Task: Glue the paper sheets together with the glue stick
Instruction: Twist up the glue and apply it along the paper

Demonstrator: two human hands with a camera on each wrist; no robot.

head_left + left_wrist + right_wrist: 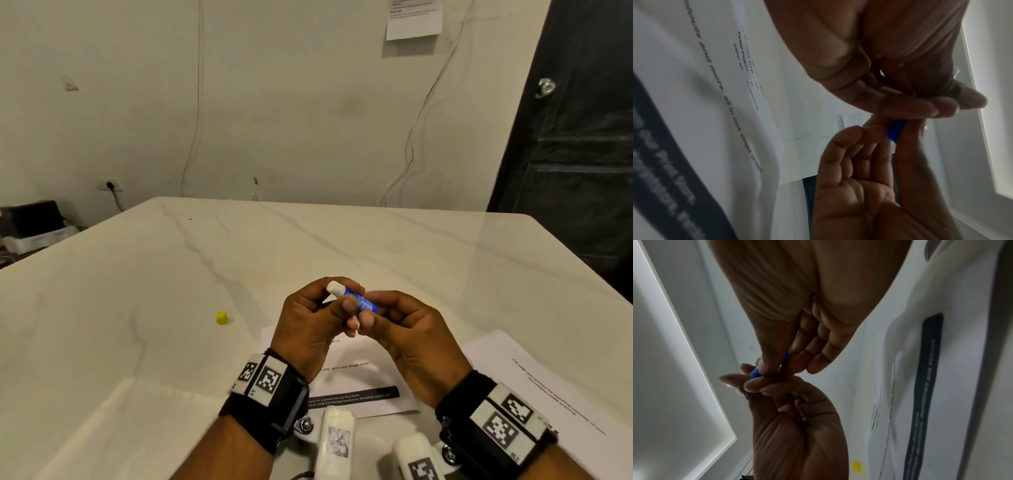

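I hold a blue glue stick above the table with both hands, its white glue tip bare and pointing up and to the left. My left hand pinches the upper part of the tube near the tip. My right hand pinches the lower end. The wrist views show the blue tube between the fingertips of both hands. A printed paper sheet with a black band lies under my hands. A second sheet lies to its right. The yellow cap stands on the table to the left.
The white marble table stretches far ahead and to the left. A dark door stands at the right and a wall with cables behind. The yellow cap also shows in the right wrist view, beside the sheet.
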